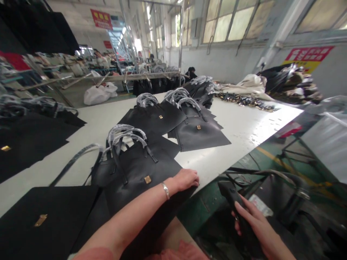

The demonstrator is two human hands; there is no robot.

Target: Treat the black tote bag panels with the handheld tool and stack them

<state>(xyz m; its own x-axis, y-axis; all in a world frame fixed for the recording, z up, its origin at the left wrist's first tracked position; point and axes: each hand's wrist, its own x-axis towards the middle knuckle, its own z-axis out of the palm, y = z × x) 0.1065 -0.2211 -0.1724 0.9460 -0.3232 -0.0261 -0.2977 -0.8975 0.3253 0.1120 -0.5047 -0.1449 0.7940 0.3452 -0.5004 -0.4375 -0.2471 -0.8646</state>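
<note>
My left hand [184,180], with a silver bangle [166,190] on the wrist, lies flat on the edge of a black leather tote bag [141,177] at the table's near edge. That bag has a small gold plate [147,179], and plastic film wraps its handles. Below the table edge, my right hand [244,220] grips a dark flat part of a second black bag [271,202], which carries a white label [260,205]. Its lower body is hidden in shadow.
Several more black tote bags [199,135] lie on the white table [230,126]. White sacks [97,94] stand on the floor beyond it. Bundled material [290,83] is heaped at the far right, and a person [191,73] sits at the back.
</note>
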